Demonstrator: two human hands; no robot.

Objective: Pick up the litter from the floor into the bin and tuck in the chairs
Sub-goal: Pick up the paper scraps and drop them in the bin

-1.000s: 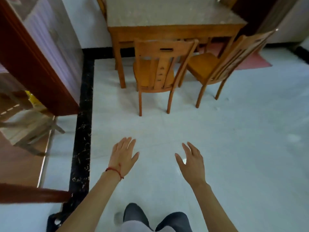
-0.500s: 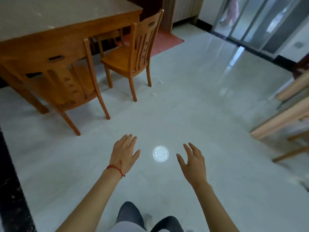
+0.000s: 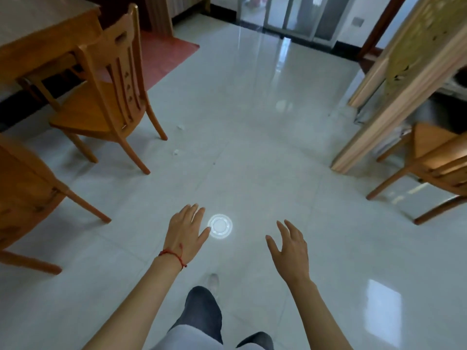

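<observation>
My left hand (image 3: 185,232) and my right hand (image 3: 290,251) hover open and empty over the pale tiled floor, fingers spread. Two small white scraps of litter lie on the floor by the chair legs: one (image 3: 180,127) farther off, one (image 3: 175,152) nearer. A wooden chair (image 3: 106,97) stands pulled out from the wooden table (image 3: 38,34) at upper left. A second chair (image 3: 22,188) is at the left edge, partly cut off. A third chair (image 3: 434,160) stands at the right edge. No bin is in view.
A bright round light reflection (image 3: 219,226) sits on the floor between my hands. A red mat (image 3: 166,56) lies beyond the table. A pale wooden frame (image 3: 394,97) slants across the right side. Glass sliding doors (image 3: 290,16) close the far end.
The view has swung to the right: the table and chairs slid to the left, the door and a right-hand chair came into sight. Both hands stay open and empty.
</observation>
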